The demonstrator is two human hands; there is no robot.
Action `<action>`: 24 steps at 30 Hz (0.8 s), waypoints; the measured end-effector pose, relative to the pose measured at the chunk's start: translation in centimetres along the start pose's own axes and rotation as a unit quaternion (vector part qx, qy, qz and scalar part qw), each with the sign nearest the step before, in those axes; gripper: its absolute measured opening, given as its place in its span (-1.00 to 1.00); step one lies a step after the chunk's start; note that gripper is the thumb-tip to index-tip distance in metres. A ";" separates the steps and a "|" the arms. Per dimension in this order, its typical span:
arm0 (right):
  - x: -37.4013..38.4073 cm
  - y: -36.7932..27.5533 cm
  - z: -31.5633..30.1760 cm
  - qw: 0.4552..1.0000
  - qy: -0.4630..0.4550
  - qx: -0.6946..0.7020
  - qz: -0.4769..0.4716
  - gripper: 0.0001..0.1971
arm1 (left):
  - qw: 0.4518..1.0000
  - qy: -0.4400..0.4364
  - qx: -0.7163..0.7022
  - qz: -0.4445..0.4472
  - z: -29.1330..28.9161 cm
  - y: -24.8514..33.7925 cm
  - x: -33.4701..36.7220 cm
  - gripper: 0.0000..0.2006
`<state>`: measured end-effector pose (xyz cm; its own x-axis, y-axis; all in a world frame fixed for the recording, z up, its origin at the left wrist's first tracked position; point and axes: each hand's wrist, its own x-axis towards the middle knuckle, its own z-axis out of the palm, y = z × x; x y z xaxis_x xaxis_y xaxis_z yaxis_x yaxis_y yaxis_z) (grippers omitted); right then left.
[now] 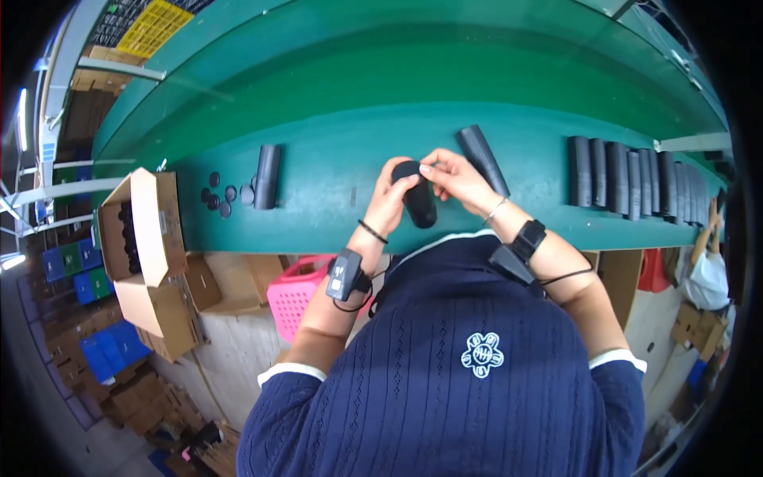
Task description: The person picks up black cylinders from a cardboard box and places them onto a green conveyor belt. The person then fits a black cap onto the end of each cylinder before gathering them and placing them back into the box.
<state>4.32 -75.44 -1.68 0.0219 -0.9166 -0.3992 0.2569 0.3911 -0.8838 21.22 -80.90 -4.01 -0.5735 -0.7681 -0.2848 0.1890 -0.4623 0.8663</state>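
A black tube (421, 208) is tilted over the near middle of the green worktop, its lower end toward me. My left hand (386, 200) is wrapped round its side. At its upper end lies a round black cap (404, 169), and the thumb and fingers of my right hand (457, 180) pinch at the cap's edge. How far the cap sits in the tube cannot be made out. Beyond my right hand, a ribbed black tube (480, 157) lies slanted. Another black tube (268, 176) is on the left, beside several loose black discs (230, 193).
A row of black tubes (618, 179) lines the right of the green worktop (342, 131). An open cardboard box (168, 226) with black pieces stands at the left end. Below the near edge is a pink basket (290, 306). Another person's arm (702, 241) shows at far right.
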 end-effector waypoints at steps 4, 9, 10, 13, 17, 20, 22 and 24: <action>-2.7 1.5 -2.3 0.993 -0.065 -0.076 -0.064 -0.25 | 0.959 -0.094 -0.267 -0.020 1.3 1.1 0.5 -0.62; -5.3 1.8 -3.8 0.996 -0.065 -0.013 -0.061 -0.18 | 0.954 -0.159 -0.248 -0.049 4.2 1.1 1.6 -0.63; -5.8 2.1 -4.3 0.997 -0.051 -0.015 -0.064 -0.18 | 0.954 -0.179 -0.232 -0.060 5.0 1.0 1.9 -0.63; -7.6 2.4 -5.6 0.996 0.001 -0.040 -0.079 -0.31 | 0.948 -0.181 -0.235 -0.117 7.3 1.0 2.9 -0.58; -10.7 2.2 -9.5 0.973 0.173 -0.129 -0.083 -0.40 | 0.980 0.043 0.164 -0.107 8.9 -1.8 6.1 -0.29; -14.6 1.8 -15.3 0.856 0.407 -0.300 -0.106 -0.34 | 0.882 0.104 0.460 0.010 9.5 -7.1 10.5 0.01; -17.5 1.6 -19.2 0.779 0.485 -0.385 -0.099 -0.31 | 0.854 0.093 0.511 0.036 10.9 -8.3 11.2 0.07; -19.3 0.2 -21.4 0.692 0.554 -0.452 -0.098 -0.33 | 0.874 0.084 0.476 0.044 8.5 -9.9 12.5 0.06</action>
<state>-16.72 -55.93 0.63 -0.8108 -0.5286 0.2514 -0.5709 0.6192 -0.5391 5.37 -82.19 -12.65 -0.4490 -0.8737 -0.1872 -0.5692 0.1182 0.8136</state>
